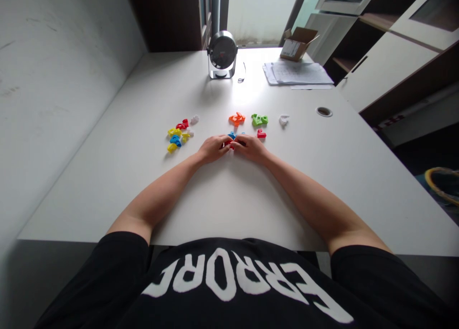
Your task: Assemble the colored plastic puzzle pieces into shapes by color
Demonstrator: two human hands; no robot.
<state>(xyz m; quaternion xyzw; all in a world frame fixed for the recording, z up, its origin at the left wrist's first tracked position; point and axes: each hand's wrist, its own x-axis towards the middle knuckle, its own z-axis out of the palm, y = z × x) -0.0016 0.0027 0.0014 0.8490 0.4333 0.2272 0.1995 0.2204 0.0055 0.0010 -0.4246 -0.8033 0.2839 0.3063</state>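
Note:
My left hand [214, 148] and my right hand [252, 148] meet at the middle of the white table, fingers curled and fingertips almost touching. Between them shows a small red plastic piece [232, 146], pinched from both sides and mostly covered by the fingers. Just beyond the fingertips lie blue plastic pieces [232, 135], partly hidden by my hands. A single red block [261, 134] rests beyond my right hand. Farther out are a pile of orange pieces [237, 118], a cluster of green pieces [259, 120] and a white piece [284, 120].
Left of my hands lie yellow pieces [174, 132], a blue piece [175, 140], red pieces [182, 124] and a whitish piece [194, 119]. A round-headed device on a stand [222, 51], papers [299, 73] and an open cardboard box [296, 44] stand at the back. A cable hole [324, 112] is at right.

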